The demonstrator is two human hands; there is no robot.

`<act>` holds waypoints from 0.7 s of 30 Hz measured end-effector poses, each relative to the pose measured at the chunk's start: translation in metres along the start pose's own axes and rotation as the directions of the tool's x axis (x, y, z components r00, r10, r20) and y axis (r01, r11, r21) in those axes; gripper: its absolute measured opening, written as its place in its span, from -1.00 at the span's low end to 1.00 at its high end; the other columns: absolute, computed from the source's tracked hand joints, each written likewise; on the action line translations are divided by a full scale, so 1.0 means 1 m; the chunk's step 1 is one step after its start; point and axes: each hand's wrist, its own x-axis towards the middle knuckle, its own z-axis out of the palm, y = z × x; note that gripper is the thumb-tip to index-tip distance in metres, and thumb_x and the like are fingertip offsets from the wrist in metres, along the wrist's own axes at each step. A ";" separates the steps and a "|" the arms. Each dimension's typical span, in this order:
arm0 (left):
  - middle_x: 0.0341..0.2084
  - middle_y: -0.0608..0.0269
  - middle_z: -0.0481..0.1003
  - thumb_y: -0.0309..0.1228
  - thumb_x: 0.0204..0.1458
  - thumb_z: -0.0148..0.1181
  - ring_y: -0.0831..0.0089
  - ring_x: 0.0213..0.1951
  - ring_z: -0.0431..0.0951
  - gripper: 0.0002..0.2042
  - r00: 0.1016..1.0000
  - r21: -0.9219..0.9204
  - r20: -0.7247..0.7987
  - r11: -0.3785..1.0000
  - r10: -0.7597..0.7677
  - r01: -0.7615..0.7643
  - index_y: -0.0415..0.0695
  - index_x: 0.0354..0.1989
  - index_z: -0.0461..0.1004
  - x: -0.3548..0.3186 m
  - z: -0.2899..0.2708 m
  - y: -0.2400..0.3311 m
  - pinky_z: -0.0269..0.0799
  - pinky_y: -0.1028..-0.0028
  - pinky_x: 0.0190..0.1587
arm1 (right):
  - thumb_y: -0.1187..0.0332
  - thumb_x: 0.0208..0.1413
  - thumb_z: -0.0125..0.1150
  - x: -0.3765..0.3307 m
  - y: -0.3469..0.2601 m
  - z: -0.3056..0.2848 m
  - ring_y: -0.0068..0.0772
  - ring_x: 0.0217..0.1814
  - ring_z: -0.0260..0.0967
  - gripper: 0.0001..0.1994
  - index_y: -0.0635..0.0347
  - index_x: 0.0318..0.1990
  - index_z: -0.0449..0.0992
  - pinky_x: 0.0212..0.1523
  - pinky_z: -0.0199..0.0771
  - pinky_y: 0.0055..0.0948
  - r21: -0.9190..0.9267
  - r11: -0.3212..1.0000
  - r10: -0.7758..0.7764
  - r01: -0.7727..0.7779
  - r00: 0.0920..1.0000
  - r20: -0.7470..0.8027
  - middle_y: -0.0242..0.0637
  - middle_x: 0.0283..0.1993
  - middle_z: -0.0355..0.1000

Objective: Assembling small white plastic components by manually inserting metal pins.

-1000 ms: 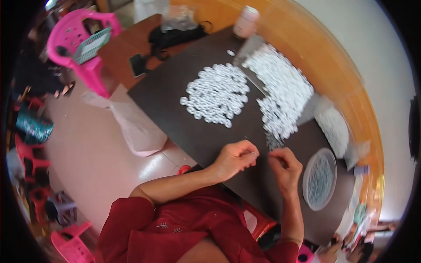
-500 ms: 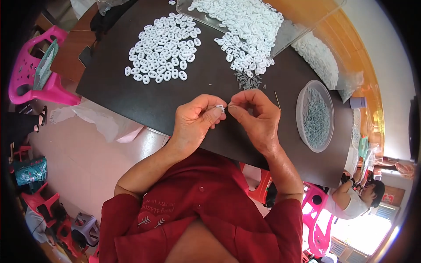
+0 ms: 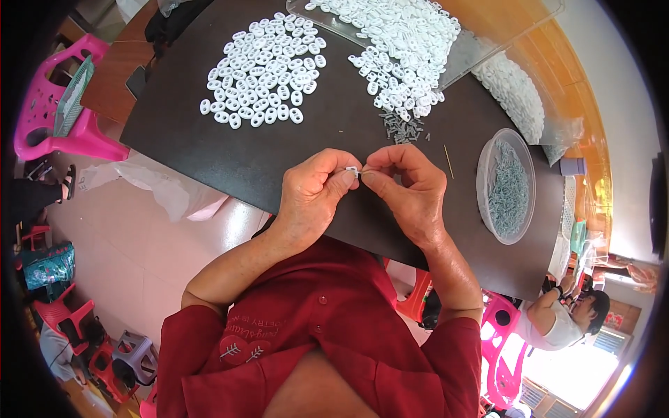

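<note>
My left hand (image 3: 317, 191) and my right hand (image 3: 411, 188) meet fingertip to fingertip over the dark table (image 3: 230, 160). Together they pinch one small white plastic piece (image 3: 352, 171). Further out on the table lies a flat spread of the same white pieces (image 3: 265, 66). A bigger heap of white pieces (image 3: 404, 35) sits on a clear sheet to its right. A small cluster of grey metal pins (image 3: 404, 127) lies just beyond my hands. A round clear tub of grey pins (image 3: 506, 186) stands to the right of my right hand.
A thin wooden stick (image 3: 448, 161) lies by the tub. A bag of white pieces (image 3: 516, 94) rests at the table's far right. A pink plastic chair (image 3: 59, 104) stands at left, a white plastic bag (image 3: 167, 191) hangs off the table edge. Another person (image 3: 568, 317) sits at lower right.
A second ago my hands were apart on the table near the pin cluster; now they are pressed together around the white piece, nearer my body. The view has tilted down toward my chest.
</note>
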 end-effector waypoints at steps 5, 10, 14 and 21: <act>-0.53 0.21 0.45 -0.67 -0.05 0.13 0.39 -0.47 0.46 -0.91 0.978 0.264 -0.076 0.950 0.196 -0.170 -0.24 -0.37 0.44 0.004 0.002 -0.005 0.36 0.48 -0.41 | 0.60 -0.07 0.25 0.004 -0.001 0.002 -0.68 -0.33 0.32 -0.83 0.32 -0.27 0.46 -0.28 0.33 -0.66 -0.031 1.000 -0.005 0.005 1.000 -0.004 -0.41 -0.35 0.42; -0.50 0.27 0.46 -0.58 0.04 0.12 0.54 -0.45 0.45 -0.95 0.952 0.443 -0.031 0.859 0.303 -0.259 -0.26 -0.33 0.48 0.010 -0.004 0.000 0.36 0.57 -0.38 | 0.61 -0.08 0.25 0.011 -0.003 0.009 -0.69 -0.33 0.31 -0.83 0.31 -0.28 0.47 -0.29 0.32 -0.68 -0.024 1.000 0.008 -0.008 1.000 -0.019 -0.42 -0.35 0.42; -0.53 0.18 0.45 -0.60 -0.05 0.16 0.34 -0.48 0.47 -0.92 0.900 0.604 -0.038 0.727 0.433 -0.325 -0.21 -0.36 0.48 0.005 -0.004 0.003 0.37 0.44 -0.43 | 0.58 -0.10 0.27 0.010 -0.007 0.014 -0.69 -0.38 0.31 -0.86 0.30 -0.33 0.49 -0.35 0.33 -0.67 -0.071 0.997 -0.027 0.025 0.999 -0.030 -0.44 -0.41 0.42; -0.61 0.17 0.39 -0.65 -0.16 0.18 0.18 -0.53 0.41 -0.85 0.845 0.533 -0.073 0.737 0.530 -0.417 -0.16 -0.39 0.45 0.005 0.016 -0.011 0.31 0.31 -0.51 | 0.60 -0.12 0.24 -0.001 -0.002 0.010 -0.70 -0.42 0.30 -0.89 0.29 -0.38 0.49 -0.38 0.33 -0.68 0.009 0.999 0.048 -0.048 0.990 -0.130 -0.44 -0.45 0.42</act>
